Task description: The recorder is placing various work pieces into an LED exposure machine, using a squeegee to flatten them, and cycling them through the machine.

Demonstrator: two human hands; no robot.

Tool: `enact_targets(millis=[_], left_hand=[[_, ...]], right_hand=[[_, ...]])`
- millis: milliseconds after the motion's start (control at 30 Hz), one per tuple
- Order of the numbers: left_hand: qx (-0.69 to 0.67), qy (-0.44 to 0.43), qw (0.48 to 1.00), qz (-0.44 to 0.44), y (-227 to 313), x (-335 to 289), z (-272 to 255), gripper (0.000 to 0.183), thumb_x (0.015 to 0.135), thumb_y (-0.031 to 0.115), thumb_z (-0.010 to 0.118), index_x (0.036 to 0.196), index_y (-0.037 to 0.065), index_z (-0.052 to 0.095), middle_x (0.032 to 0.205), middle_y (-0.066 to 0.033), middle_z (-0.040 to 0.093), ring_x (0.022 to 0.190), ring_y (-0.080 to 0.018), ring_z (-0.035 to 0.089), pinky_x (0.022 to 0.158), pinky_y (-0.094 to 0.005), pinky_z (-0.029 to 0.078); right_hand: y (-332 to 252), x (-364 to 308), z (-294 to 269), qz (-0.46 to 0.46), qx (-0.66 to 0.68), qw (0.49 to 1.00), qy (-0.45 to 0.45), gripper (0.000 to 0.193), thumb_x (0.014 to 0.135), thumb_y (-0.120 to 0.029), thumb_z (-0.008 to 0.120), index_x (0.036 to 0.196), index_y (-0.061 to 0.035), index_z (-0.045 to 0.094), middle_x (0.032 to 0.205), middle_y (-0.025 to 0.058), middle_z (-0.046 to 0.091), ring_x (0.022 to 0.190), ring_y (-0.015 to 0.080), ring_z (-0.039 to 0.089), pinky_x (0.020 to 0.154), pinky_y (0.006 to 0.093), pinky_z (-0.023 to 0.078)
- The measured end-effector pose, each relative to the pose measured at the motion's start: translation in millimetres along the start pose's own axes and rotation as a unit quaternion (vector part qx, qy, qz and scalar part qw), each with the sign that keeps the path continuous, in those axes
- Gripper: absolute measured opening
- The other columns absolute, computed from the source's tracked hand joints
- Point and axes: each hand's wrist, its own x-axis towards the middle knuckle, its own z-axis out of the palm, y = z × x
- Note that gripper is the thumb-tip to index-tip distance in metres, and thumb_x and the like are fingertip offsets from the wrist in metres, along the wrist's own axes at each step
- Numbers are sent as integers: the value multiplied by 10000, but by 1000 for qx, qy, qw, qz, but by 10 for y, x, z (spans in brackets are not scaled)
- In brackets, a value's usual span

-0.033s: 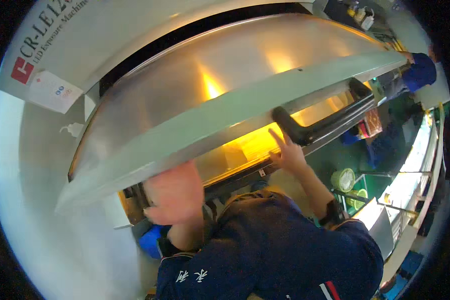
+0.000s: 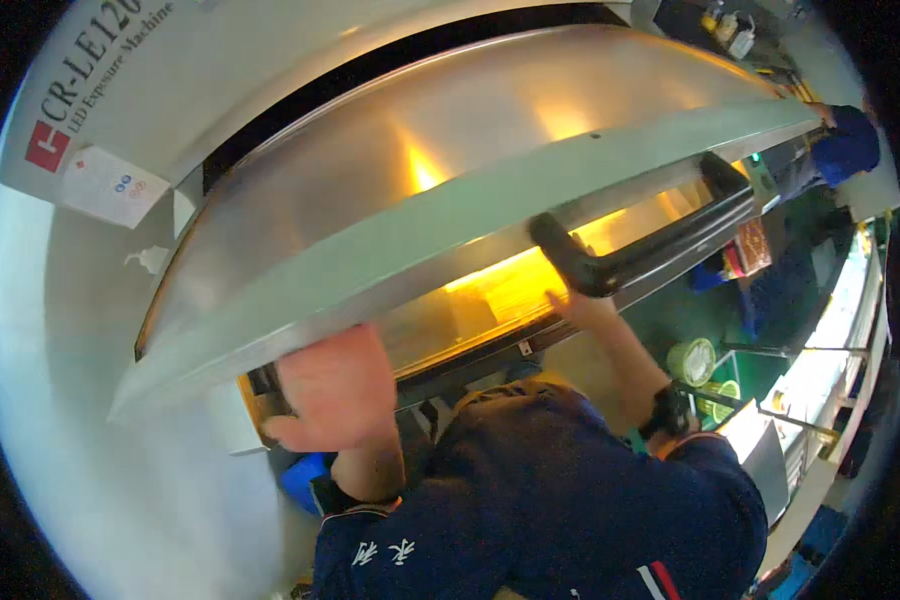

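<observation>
Lid (image 2: 450, 190), raised and merely propped by flat, ungripping left hand (image 2: 335, 390) and right hand (image 2: 585, 308), could be dropped onto fingers.

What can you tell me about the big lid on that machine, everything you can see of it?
The lid is a broad, curved panel of brushed grey metal with a pale green front rim, raised at a tilt over a yellow-lit opening. A black bar handle is fixed near its front edge. The left hand presses up under the rim; the right hand reaches up just below the handle.
</observation>
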Motion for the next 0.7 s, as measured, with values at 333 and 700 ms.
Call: enact_targets(millis=[333, 700], left_hand=[[-46, 65, 997, 20, 106, 695, 450, 981, 791, 671, 529, 1500, 33, 298, 1586, -179, 227, 1470, -382, 145, 1183, -590, 32], [1, -45, 999, 19, -293, 611, 111, 1020, 831, 760, 425, 1531, 43, 231, 1591, -200, 212, 1470, -400, 169, 1179, -583, 86]], right_hand=[[2486, 979, 143, 182, -311, 933, 9, 914, 837, -616, 584, 1505, -63, 296, 1561, 211, 223, 1430, 431, 200, 1148, 597, 171], [2283, 1149, -10, 423, -188, 883, -72, 1279, 600, -732, 769, 1504, -10, 225, 1480, 264, 378, 1364, 413, 387, 1105, 550, 338]])
